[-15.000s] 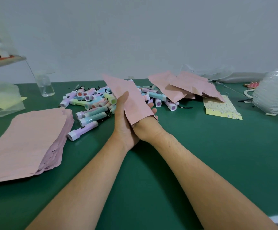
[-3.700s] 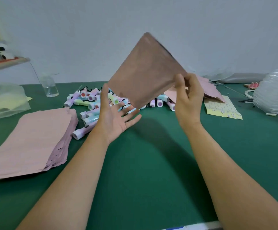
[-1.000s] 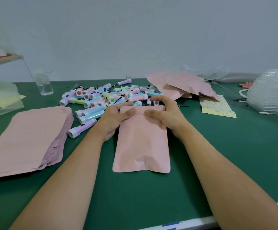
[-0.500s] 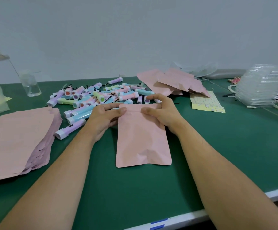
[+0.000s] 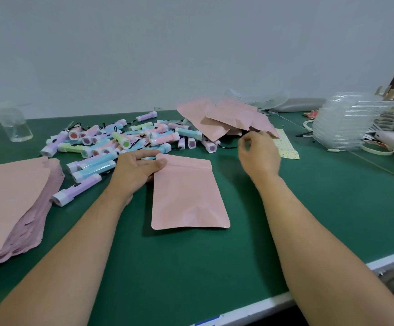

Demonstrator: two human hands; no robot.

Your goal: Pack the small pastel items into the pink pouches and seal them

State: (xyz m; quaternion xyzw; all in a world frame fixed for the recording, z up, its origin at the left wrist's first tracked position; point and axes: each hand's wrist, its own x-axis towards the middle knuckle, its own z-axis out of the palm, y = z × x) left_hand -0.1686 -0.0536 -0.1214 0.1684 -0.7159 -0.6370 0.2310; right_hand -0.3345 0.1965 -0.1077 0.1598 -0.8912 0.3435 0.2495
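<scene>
Right hand (image 5: 258, 156) has let go of the pink pouch (image 5: 186, 196) and gone up to the right.
Its fingers hang loosely curled and hold nothing I can see. Left hand (image 5: 135, 172) pinches the pouch's top left corner, thumb on top; the pouch lies flat on the green counter (image 5: 309, 208), mid-frame. If the top strip is not pressed shut all along, lifting by that corner could pop it open. Pastel items (image 5: 125, 142) lie heaped behind it, under a plain grey wall (image 5: 191, 43).

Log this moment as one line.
left hand: pinches pink pouch top corner | right hand: clear of pouch, holds nothing | pouch: flat on table
</scene>
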